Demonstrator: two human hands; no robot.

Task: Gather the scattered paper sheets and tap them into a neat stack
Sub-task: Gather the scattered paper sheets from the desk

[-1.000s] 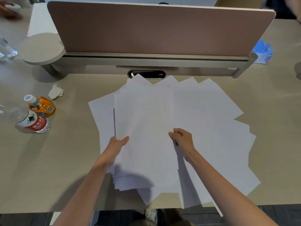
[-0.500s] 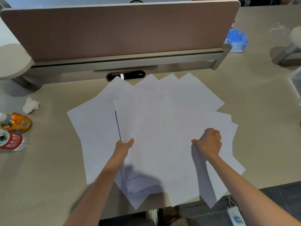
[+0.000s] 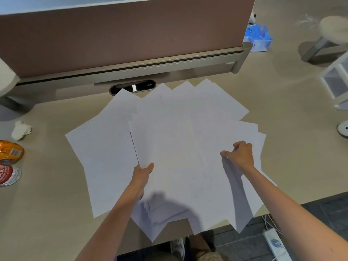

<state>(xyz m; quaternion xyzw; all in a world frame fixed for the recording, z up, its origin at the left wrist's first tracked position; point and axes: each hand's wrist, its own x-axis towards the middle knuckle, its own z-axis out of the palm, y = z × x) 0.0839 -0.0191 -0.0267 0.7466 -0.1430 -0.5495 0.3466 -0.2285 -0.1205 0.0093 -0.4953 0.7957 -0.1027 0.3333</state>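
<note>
Several white paper sheets (image 3: 175,140) lie fanned and overlapping on the beige desk (image 3: 47,213), some hanging over its near edge. My left hand (image 3: 144,171) grips the left edge of a lifted bundle of sheets, thumb on top. My right hand (image 3: 240,155) is at the right side of the spread, fingers curled and pinching a sheet's edge. A single sheet (image 3: 101,166) lies flat to the left of the bundle.
A brown divider panel (image 3: 122,34) on a metal rail stands behind the papers, with a cable slot (image 3: 132,87). At the left edge are a crumpled tissue (image 3: 20,129), an orange bottle (image 3: 10,151) and a red-labelled bottle (image 3: 8,175). A blue tissue pack (image 3: 259,36) and a white organizer (image 3: 337,81) are at the right.
My right hand has moved right, from the middle of the bundle to the sheets at the right side. My left hand keeps its grip. The view has shifted right.
</note>
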